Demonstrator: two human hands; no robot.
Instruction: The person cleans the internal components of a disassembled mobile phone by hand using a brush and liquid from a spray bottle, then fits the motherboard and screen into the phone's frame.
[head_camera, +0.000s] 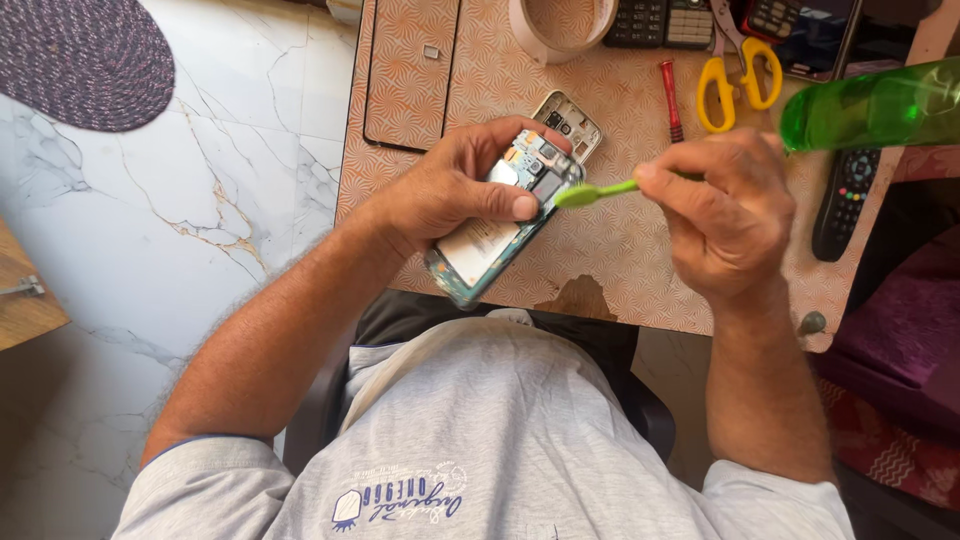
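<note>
The left hand (455, 185) gripped an opened phone (500, 225) above the table (620, 250), its long axis running from near the person up toward the scissors (738, 85). The right hand (725, 215) pinched a green brush (592, 192), head pointing left onto the phone's upper end.

Around the one opened phone (500, 225) held over the patterned table (610, 250), the count runs so. Two hands: one left hand (450, 190) on the phone, one right hand (725, 215) beside it. One green brush (595, 192) touches the phone. Behind the phone lie one loose phone frame (578, 118), one red screwdriver (670, 100), one pair of yellow scissors (735, 75) and one white ring (560, 30). To its right are one green bottle (870, 105) and one black remote (845, 200).
</note>
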